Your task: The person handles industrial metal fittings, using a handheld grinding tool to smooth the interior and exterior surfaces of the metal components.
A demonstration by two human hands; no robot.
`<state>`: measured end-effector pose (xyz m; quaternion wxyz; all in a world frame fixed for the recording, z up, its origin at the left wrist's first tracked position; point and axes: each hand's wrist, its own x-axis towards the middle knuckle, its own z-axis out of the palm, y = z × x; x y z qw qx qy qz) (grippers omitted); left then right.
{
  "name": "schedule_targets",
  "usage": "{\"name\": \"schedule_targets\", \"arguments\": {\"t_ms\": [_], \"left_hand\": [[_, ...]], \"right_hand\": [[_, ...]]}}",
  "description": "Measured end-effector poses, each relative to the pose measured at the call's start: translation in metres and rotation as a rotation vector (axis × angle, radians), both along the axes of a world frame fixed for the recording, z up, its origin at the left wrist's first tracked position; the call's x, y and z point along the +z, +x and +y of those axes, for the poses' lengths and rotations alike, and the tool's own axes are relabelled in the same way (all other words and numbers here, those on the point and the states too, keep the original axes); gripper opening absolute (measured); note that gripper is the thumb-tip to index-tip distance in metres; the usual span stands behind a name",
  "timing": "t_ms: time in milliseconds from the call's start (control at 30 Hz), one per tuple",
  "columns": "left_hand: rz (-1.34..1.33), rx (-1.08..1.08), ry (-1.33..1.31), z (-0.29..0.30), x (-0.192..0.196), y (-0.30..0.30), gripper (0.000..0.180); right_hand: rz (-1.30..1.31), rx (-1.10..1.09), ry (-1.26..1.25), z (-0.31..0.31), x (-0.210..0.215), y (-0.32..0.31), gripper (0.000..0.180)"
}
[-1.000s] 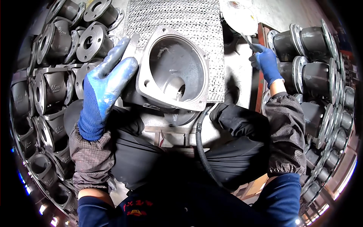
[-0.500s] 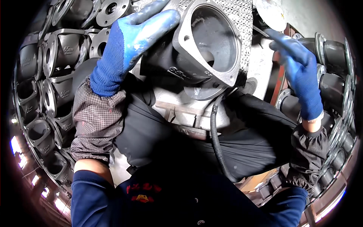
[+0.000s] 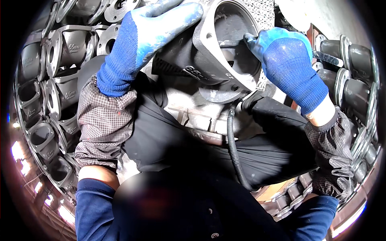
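A dark grey cast-iron valve body (image 3: 177, 56) lies tilted in front of me, its squared flange and wide round bore facing up and right. My left hand (image 3: 161, 30), in a blue coated glove, rests against its upper left side with fingers stretched and the thumb reaching the flange edge; some fingertips leave the picture. At the bore's right rim is my right hand (image 3: 283, 48), gloved alike and closed. From the back of that fist sticks a flat metal bar (image 3: 329, 59) with a rounded end. The bar's other end is hidden, so its kind cannot be told.
Rows of similar castings (image 3: 66, 94) stand stacked at the left, and more castings (image 3: 358, 92) at the right. A ribbed black hose (image 3: 232, 152) runs below the valve body across my lap. Patterned metal plate (image 3: 263, 12) lies behind it.
My right hand has come left and inward from beyond the casting to its bore rim, turning so the bar shows behind the fist. My left hand and the casting have shifted slightly right.
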<state>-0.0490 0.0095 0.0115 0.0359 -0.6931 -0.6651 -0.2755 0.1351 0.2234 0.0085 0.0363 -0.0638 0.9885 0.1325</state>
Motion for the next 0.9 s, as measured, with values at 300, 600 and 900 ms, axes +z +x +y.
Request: {"name": "schedule_targets", "arguments": {"t_ms": [300,600,900], "left_hand": [[0.065,0.021,0.020,-0.002,0.012,0.002,0.043],[0.020,0.015,0.025,0.006,0.001,0.003,0.040],[0.016,0.084,-0.054,0.001,0.004,0.006,0.036]], "right_hand": [[0.270,0.227,0.012,0.009,-0.016,-0.003,0.018],[-0.002,-0.069,-0.019,-0.005,0.001,-0.005,0.018],[-0.121,-0.020,-0.040,-0.016,0.012,-0.020,0.012]]}}
